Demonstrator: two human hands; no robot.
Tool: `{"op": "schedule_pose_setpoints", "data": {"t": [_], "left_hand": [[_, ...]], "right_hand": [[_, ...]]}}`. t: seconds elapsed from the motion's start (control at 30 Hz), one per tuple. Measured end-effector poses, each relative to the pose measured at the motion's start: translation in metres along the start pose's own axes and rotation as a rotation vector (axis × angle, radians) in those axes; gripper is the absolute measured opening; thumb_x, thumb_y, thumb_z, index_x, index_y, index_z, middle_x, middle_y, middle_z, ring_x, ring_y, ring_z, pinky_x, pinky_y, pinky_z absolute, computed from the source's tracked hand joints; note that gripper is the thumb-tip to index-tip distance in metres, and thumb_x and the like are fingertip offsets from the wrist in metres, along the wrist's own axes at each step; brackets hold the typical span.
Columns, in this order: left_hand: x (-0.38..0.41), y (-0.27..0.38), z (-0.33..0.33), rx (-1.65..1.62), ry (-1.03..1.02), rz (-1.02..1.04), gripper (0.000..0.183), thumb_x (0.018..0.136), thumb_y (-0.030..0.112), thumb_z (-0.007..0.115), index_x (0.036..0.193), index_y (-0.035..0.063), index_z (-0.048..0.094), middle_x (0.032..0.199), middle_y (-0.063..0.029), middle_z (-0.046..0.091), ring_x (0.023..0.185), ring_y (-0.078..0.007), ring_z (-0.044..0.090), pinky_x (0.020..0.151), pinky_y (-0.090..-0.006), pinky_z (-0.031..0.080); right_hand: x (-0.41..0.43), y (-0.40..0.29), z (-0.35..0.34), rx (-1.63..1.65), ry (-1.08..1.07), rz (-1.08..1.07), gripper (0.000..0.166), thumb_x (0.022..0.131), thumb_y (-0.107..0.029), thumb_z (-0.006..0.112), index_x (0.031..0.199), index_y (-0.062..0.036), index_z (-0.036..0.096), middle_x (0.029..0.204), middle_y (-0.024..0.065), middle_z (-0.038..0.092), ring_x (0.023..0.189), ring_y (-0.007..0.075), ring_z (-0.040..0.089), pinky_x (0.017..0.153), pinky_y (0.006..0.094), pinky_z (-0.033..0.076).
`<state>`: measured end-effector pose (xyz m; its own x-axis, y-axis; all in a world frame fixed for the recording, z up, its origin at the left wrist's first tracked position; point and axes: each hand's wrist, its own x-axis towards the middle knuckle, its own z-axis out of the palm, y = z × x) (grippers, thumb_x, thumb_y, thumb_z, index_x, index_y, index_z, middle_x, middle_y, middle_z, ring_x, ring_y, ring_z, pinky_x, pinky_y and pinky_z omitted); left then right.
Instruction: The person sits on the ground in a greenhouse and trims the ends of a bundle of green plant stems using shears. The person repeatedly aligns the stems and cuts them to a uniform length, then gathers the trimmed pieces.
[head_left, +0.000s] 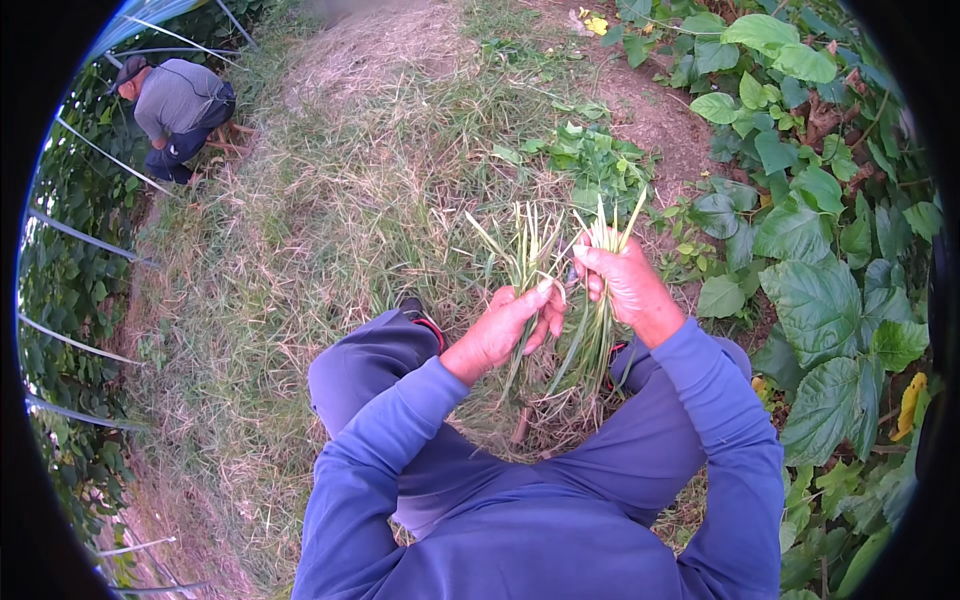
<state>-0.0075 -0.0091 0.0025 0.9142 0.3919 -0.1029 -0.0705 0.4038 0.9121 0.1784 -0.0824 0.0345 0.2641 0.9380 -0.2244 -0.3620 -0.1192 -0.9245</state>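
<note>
My left hand (517, 322) holds a bunch of long grass stems (531, 247), pale ends pointing up and away from me, green blades hanging down. Just to the right, my right hand (622, 281) grips a second bunch of grass (600, 337) near its pale ends, with the thumb across it. Its green blades trail down between my knees. The two bunches are close together, and whether some blades cross from one to the other I cannot tell. Dry and green grass (555, 420) lies on the ground between my legs.
Large-leaved plants (814, 300) crowd the right side. A heap of cut green leaves (600, 161) lies ahead on the ground, near bare soil (660, 112). At far left another person (180, 105) sits low beside metal hoop poles (90, 240) and climbing foliage.
</note>
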Motion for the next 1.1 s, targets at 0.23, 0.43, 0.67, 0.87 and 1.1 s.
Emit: {"op": "schedule_pose_setpoints", "data": {"t": [0.23,0.43,0.67,0.87,1.1], "left_hand": [[-0.001,-0.002,0.005,0.117,-0.022,-0.053,0.044,0.097,0.044,0.044,0.097,0.0025,0.059,0.074,-0.0081,0.061,0.043,-0.0098,0.044,0.043,-0.0225,0.037],[-0.003,-0.004,0.008,0.161,-0.055,-0.083,0.043,0.097,0.044,0.045,0.097,0.0028,0.058,0.073,-0.0072,0.061,0.044,-0.0090,0.044,0.043,-0.0217,0.037],[-0.003,-0.006,0.008,0.175,-0.020,-0.121,0.042,0.099,0.041,0.043,0.096,0.0027,0.060,0.069,-0.0035,0.059,0.047,-0.0077,0.046,0.045,-0.0220,0.038],[-0.002,-0.008,0.008,0.203,-0.026,-0.127,0.042,0.099,0.041,0.043,0.097,0.0023,0.059,0.072,-0.0073,0.060,0.046,-0.0087,0.046,0.043,-0.0213,0.037],[-0.004,0.001,0.013,0.106,0.033,-0.112,0.037,0.098,0.038,0.046,0.091,0.0039,0.059,0.069,-0.0040,0.059,0.045,-0.0081,0.044,0.043,-0.0217,0.035]], "right_hand": [[0.000,-0.001,0.002,-0.016,0.055,0.033,0.011,0.088,-0.017,0.064,0.089,-0.0083,0.058,0.069,-0.0028,0.056,0.047,0.0027,0.046,0.040,0.0188,0.036],[0.001,0.002,0.003,-0.003,0.036,0.040,0.011,0.088,-0.016,0.065,0.089,-0.0068,0.059,0.067,-0.0026,0.056,0.045,0.0027,0.046,0.038,0.0185,0.035],[0.001,0.004,0.001,0.019,-0.006,0.016,0.011,0.088,-0.016,0.064,0.087,-0.0053,0.060,0.065,-0.0009,0.056,0.045,0.0039,0.047,0.039,0.0190,0.037],[0.001,0.004,0.001,-0.017,-0.007,0.030,0.011,0.087,-0.015,0.063,0.086,-0.0051,0.060,0.065,-0.0006,0.056,0.045,0.0045,0.048,0.039,0.0197,0.038],[0.001,-0.001,0.000,0.073,0.094,-0.017,0.011,0.086,-0.016,0.065,0.084,-0.0069,0.058,0.065,-0.0014,0.055,0.046,0.0045,0.047,0.039,0.0198,0.038]]}}
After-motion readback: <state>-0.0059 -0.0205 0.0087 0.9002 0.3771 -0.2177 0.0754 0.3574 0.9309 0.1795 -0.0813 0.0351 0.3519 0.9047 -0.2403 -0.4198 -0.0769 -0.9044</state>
